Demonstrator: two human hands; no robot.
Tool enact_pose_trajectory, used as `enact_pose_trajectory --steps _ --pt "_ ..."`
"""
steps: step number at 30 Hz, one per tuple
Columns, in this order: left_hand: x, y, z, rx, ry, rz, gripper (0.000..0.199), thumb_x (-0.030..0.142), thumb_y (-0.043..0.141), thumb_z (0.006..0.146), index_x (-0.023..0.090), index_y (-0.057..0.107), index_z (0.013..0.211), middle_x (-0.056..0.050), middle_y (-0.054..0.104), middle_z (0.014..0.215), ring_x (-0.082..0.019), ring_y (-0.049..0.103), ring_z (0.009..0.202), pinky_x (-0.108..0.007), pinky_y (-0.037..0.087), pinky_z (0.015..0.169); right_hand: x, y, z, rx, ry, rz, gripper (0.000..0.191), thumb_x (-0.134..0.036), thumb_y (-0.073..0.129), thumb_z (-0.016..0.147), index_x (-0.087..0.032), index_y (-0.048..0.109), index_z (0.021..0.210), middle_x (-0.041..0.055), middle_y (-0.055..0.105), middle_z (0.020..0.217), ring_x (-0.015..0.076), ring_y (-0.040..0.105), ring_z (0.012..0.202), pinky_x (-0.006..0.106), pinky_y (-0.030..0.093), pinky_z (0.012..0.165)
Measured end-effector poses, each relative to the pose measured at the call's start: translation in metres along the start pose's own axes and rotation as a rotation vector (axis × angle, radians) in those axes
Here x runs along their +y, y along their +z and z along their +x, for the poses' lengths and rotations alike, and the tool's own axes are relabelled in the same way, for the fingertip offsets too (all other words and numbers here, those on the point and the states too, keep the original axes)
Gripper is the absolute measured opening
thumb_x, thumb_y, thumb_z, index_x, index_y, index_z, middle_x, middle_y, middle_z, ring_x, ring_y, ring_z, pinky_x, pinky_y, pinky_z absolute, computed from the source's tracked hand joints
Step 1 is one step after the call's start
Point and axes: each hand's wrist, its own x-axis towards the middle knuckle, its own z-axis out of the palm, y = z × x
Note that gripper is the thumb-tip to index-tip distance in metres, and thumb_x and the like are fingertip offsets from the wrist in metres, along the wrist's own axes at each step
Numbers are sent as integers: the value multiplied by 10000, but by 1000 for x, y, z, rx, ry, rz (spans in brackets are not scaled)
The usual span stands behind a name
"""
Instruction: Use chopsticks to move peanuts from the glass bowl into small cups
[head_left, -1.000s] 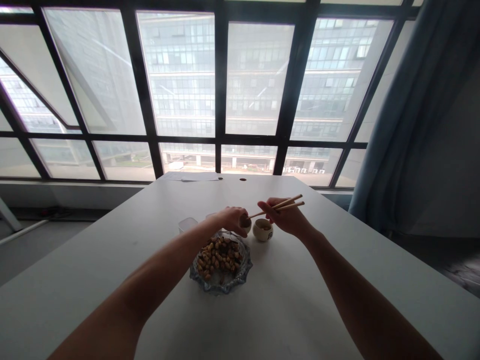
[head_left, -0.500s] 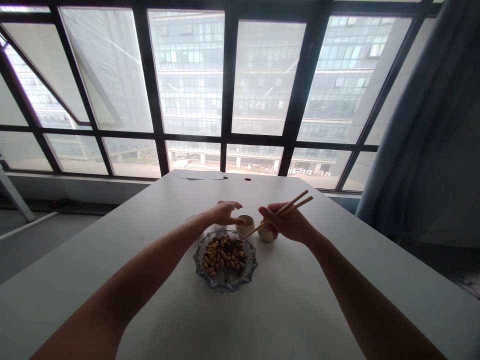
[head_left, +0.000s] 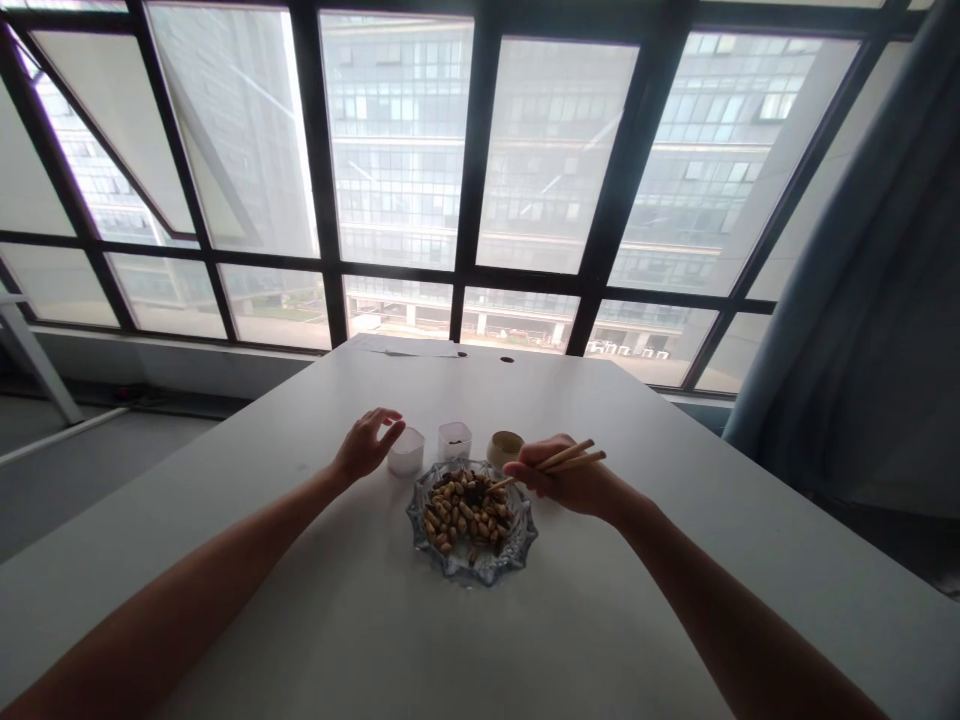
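A pair of wooden chopsticks (head_left: 568, 457) is pinched in my right hand (head_left: 559, 475). Their tips reach into a scalloped glass bowl (head_left: 472, 572), among tan nuts that look like unshelled peanuts (head_left: 466, 512) and some dark pieces. My left hand (head_left: 367, 442) is open, thumb apart from the curved fingers, beside the rim of a whitish translucent cup (head_left: 406, 455); contact is unclear. To its right stands a second whitish cup (head_left: 454, 440) with something small and dark inside. A beige round cup (head_left: 505, 449) is next to my right hand, which hides the space behind it.
All of this stands on a white table (head_left: 315, 600). Paper sheets (head_left: 405, 346) lie at its far edge, near two dark holes. Large windows (head_left: 397, 150) rise behind, and a blue-grey curtain (head_left: 832, 300) hangs at the right.
My left hand has moved left, away from above the bowl and beige cup, to the leftmost cup, uncovering the whitish cups. My right hand has lowered, bringing the chopsticks deeper into the bowl.
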Motion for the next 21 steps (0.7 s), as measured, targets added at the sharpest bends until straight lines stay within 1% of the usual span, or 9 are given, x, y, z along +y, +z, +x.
enact_pose_trajectory --steps 4,7,9,11,14,16,18,21 --pt "-9 10 -11 25 -56 -65 490 598 412 940 169 632 1032 -118 705 1038 -244 665 941 -438 525 882 2 1 -1 12 45 42 451 -481 579 930 -180 591 595 13 607 512 115 519 421 225 411 414" --pt "-13 16 -16 -2 -88 -96 526 629 414 927 170 618 1084 -124 698 1091 -245 666 964 -435 532 885 2 -3 -2 44 105 83 460 -509 595 911 -173 632 599 21 640 507 127 575 414 221 444 406" --pt "-14 19 -18 -22 -96 -93 555 652 418 915 169 616 1103 -129 699 1109 -252 667 975 -440 534 891 3 -7 -2 98 161 131 476 -552 622 878 -167 652 600 25 645 496 130 588 407 215 447 390" --pt "-13 19 -20 -39 -94 -80 582 671 426 903 166 615 1121 -139 699 1128 -265 668 1000 -446 534 904 5 -9 0 211 236 217 495 -607 663 822 -163 661 603 24 640 477 126 576 381 207 433 364" --pt "-8 16 -20 -72 -57 -55 604 680 438 893 162 613 1149 -150 692 1165 -286 660 1073 -450 522 948 12 -8 2 462 324 375 529 -670 722 724 -155 671 620 24 628 450 125 554 344 212 421 341" --pt "-4 14 -20 -101 -27 -35 610 680 449 888 161 608 1167 -155 689 1180 -297 655 1100 -455 511 975 19 -4 1 605 367 485 545 -685 757 671 -148 676 631 29 626 445 127 548 334 217 414 333" --pt "-2 13 -20 -127 -17 -16 627 684 473 873 157 595 1192 -162 685 1194 -308 655 1106 -466 505 985 26 2 -6 710 427 608 549 -677 801 617 -143 674 629 33 630 450 128 549 340 218 417 334" --pt "-1 14 -20 -145 -30 3 663 690 512 844 159 568 1238 -168 672 1231 -320 650 1123 -472 503 988 33 16 -23 814 525 769 541 -637 863 550 -135 678 635 40 644 471 126 568 378 216 449 360"
